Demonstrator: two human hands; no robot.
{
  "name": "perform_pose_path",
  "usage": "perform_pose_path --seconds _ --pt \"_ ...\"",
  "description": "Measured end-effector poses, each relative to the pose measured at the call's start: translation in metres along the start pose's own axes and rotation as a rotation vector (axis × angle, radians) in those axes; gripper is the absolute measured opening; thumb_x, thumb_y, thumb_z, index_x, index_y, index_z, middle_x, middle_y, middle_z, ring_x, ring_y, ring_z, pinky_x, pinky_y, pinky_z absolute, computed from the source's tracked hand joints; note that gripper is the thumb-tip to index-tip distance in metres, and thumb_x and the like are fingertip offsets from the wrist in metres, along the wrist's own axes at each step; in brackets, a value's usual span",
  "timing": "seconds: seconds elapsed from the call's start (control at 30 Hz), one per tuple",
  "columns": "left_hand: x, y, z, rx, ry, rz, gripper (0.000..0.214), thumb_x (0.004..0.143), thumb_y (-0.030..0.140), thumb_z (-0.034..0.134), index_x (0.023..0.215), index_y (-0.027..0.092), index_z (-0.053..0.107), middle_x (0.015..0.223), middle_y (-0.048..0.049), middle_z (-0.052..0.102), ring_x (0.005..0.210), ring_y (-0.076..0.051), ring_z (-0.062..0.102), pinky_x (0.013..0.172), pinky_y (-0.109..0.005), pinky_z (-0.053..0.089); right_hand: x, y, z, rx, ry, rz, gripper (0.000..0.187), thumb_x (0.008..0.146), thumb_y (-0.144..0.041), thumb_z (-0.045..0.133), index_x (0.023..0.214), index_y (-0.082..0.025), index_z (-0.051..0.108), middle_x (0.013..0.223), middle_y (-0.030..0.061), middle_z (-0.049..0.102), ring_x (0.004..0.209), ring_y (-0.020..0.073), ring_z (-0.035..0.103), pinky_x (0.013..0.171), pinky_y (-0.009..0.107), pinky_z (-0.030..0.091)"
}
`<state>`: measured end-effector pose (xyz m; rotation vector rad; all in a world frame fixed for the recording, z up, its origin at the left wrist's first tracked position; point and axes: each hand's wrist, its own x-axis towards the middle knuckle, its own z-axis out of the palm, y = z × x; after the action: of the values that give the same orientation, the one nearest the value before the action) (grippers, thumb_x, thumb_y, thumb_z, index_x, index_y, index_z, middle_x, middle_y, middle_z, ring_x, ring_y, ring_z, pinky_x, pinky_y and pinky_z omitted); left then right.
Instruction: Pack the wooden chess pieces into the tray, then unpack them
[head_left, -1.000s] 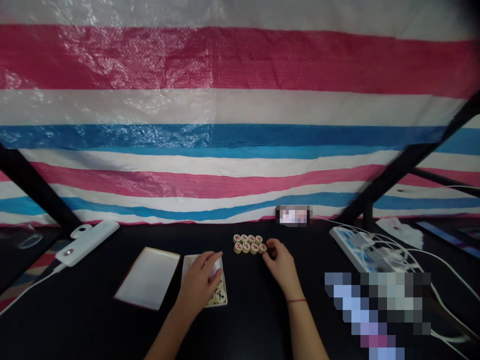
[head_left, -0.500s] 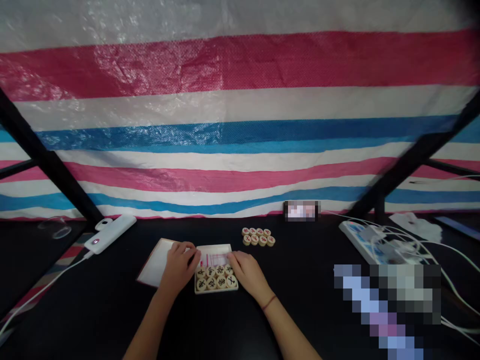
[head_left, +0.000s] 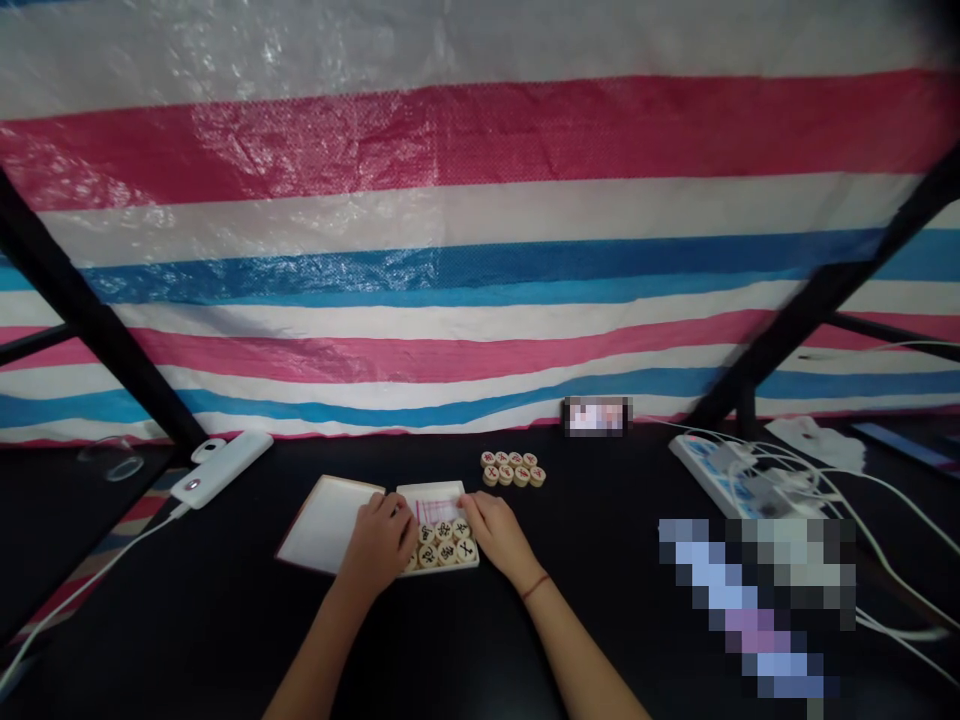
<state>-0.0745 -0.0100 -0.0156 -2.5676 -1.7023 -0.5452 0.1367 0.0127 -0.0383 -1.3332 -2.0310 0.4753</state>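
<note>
In the head view, the left hand (head_left: pixel 386 535) and right hand (head_left: pixel 495 525) are apart, the white box (head_left: pixel 431 490) between them: left curled over its left side, right at its right rim, grip unclear. Light, even pressure should keep the black-marked pieces (head_left: pixel 445 549) level.

Hands (head_left: pixel 498 533) at white box (head_left: pixel 442 491), round pieces (head_left: pixel 447 553) inside

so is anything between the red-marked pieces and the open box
Partly: the right hand, at the right edge of the open box, comes close to the direct line from the red-marked pieces. Nothing else visible stands between them.
</note>
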Motion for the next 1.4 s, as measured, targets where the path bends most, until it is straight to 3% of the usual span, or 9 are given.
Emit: perform_pose_path --seconds 0.23,0.4,0.7,0.87,0.97,1.07,1.17,1.27,1.4 --pt "0.001 0.002 -0.011 -0.108 -0.152 -0.064 0.028 0.095 0.025 0.036 0.086 0.020 0.062 0.086 -0.0043 0.068 0.090 -0.024 0.058 0.081 -0.041 0.034 0.000 0.001 0.000 0.019 0.001 0.019 0.046 0.101 -0.032 0.028 0.079 -0.018 0.065 0.075 0.0037 0.064 0.074 0.0159 0.060 0.072 0.026 0.039" --pt "0.000 -0.003 -0.012 -0.254 -0.178 -0.070 0.029 0.096 0.031 0.034 0.103 0.024 0.062 0.100 -0.0041 0.068 0.096 -0.022 0.060 0.086 -0.041 0.034 -0.001 0.002 0.001 0.025 0.005 0.027 0.044 0.101 -0.031 0.029 0.079 -0.018 0.065 0.075 0.0028 0.063 0.075 0.0155 0.059 0.073 0.026 0.038" --pt "-0.002 -0.009 -0.011 -0.332 -0.213 -0.098 0.026 0.092 0.036 0.042 0.099 0.026 0.066 0.101 -0.0037 0.069 0.101 -0.023 0.060 0.089 -0.041 0.038 -0.001 0.003 0.002 0.026 0.004 0.019 0.042 0.101 -0.033 0.032 0.075 -0.019 0.062 0.072 0.0020 0.061 0.072 0.0148 0.057 0.071 0.026 0.037" --pt "-0.002 -0.016 -0.006 -0.417 -0.162 -0.114 0.025 0.089 0.038 0.049 0.101 0.025 0.066 0.101 -0.0048 0.068 0.099 -0.023 0.061 0.091 -0.041 0.042 -0.001 0.004 0.002 0.039 -0.003 0.022 0.040 0.100 -0.032 0.035 0.073 -0.019 0.061 0.072 0.0015 0.061 0.071 0.0149 0.057 0.070 0.026 0.037" --pt "0.002 -0.018 -0.004 -0.496 -0.039 -0.150 0.028 0.089 0.039 0.049 0.102 0.022 0.066 0.098 -0.0074 0.067 0.095 -0.023 0.062 0.088 -0.039 0.046 -0.003 -0.001 -0.001 0.035 0.083 0.003 0.033 0.099 -0.032 0.037 0.089 -0.019 0.065 0.079 0.0032 0.064 0.077 0.0173 0.058 0.074 0.028 0.039" --pt "0.008 -0.008 -0.007 -0.600 0.085 -0.184 0.029 0.089 0.040 0.048 0.101 0.021 0.065 0.099 -0.0081 0.067 0.093 -0.023 0.062 0.086 -0.038 0.049 -0.007 -0.013 -0.006 -0.030 0.209 -0.066 0.025 0.093 -0.034 0.050 0.107 -0.018 0.062 0.088 0.0061 0.065 0.086 0.0215 0.058 0.079 0.032 0.041" --pt "0.017 0.019 -0.009 -0.737 0.059 -0.183 0.028 0.088 0.041 0.049 0.101 0.021 0.065 0.098 -0.0059 0.068 0.084 -0.019 0.063 0.079 -0.034 0.051 -0.014 -0.028 -0.008 -0.043 0.180 -0.148 0.031 0.085 -0.036 0.062 0.111 -0.019 0.061 0.090 0.0067 0.066 0.086 0.0228 0.058 0.076 0.033 0.043" --pt "0.027 0.047 -0.007 -0.898 -0.002 -0.237 0.027 0.087 0.040 0.049 0.098 0.021 0.065 0.093 -0.0034 0.070 0.080 -0.017 0.065 0.075 -0.030 0.052 -0.020 -0.031 -0.006 0.004 0.199 -0.139 0.024 0.089 -0.032 0.055 0.109 -0.019 0.061 0.088 0.0065 0.066 0.081 0.0207 0.059 0.073 0.032 0.045" --pt "0.033 0.058 0.002 -0.990 0.091 -0.379 0.030 0.082 0.044 0.054 0.094 0.019 0.065 0.087 -0.0042 0.070 0.075 -0.017 0.066 0.069 -0.028 0.052 -0.023 -0.017 -0.006 0.043 0.276 -0.049 0.026 0.093 -0.035 0.050 0.110 -0.019 0.060 0.097 0.0091 0.067 0.085 0.0212 0.062 0.079 0.034 0.048"
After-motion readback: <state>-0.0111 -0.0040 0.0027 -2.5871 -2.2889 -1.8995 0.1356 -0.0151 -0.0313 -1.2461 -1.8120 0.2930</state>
